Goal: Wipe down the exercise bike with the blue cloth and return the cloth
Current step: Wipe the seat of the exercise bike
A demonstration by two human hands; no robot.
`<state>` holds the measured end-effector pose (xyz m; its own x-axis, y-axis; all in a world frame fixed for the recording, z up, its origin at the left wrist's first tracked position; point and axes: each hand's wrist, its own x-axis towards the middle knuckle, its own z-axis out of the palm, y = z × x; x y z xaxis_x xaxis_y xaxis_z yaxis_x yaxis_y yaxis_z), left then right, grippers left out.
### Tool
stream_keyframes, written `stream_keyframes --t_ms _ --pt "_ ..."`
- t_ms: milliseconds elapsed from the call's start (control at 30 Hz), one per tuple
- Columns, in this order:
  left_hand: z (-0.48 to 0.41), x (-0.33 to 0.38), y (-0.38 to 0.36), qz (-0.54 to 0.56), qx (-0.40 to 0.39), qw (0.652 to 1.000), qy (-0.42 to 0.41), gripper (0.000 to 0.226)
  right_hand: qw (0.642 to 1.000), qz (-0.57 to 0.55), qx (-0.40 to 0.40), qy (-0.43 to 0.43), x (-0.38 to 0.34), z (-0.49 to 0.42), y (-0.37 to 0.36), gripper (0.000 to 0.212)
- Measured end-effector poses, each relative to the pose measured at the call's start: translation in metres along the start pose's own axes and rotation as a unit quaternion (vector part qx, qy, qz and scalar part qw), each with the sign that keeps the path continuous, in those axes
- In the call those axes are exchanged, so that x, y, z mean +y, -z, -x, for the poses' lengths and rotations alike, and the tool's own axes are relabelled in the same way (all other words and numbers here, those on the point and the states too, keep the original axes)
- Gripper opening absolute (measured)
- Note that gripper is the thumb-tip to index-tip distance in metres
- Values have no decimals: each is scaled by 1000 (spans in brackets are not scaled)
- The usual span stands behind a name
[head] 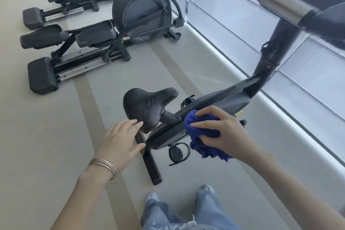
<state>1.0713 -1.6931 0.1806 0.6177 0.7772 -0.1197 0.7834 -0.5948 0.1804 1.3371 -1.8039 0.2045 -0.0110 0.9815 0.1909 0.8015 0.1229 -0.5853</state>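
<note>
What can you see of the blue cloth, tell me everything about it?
The blue cloth is deep blue, soft-looking fabric, bunched into a wad. The right hand grips it, fingers across the top, thumb lower, holding it against the dark housing of the exercise bike beside the seat post. A loose crumpled end hangs below the hand, beside the pedal.

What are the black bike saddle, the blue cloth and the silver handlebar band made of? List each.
Black padded bike saddle: likely synthetic leather, matte sheen, stitched seams. Crumpled blue cloth: soft napped fabric, perhaps microfibre; it bunches in the right hand. Silver handlebar band: seemingly brushed metal, streaked highlights.
</note>
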Motion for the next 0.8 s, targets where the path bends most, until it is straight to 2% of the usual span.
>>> stream_keyframes --t_ms 233,367,567,667,800 --pt "23 -91 9 20 -41 998 -34 63 997 -36 -2 -75 -64 -13 -76 29" --pt "9 -105 6 23 -53 996 -66 66 995 -37 12 -94 -81 -17 -98 27" --pt "-25 -106 -10 52 -61 993 -86 69 983 -48 38 -172 -71 -23 -112 32" --pt "-45 -108 -10 45 -43 995 -83 71 979 -50 43 -193 -56 -34 -115 32" --pt "-75 -114 -6 30 -64 995 -71 75 971 -58 79 -217 -38 -56 -124 33"
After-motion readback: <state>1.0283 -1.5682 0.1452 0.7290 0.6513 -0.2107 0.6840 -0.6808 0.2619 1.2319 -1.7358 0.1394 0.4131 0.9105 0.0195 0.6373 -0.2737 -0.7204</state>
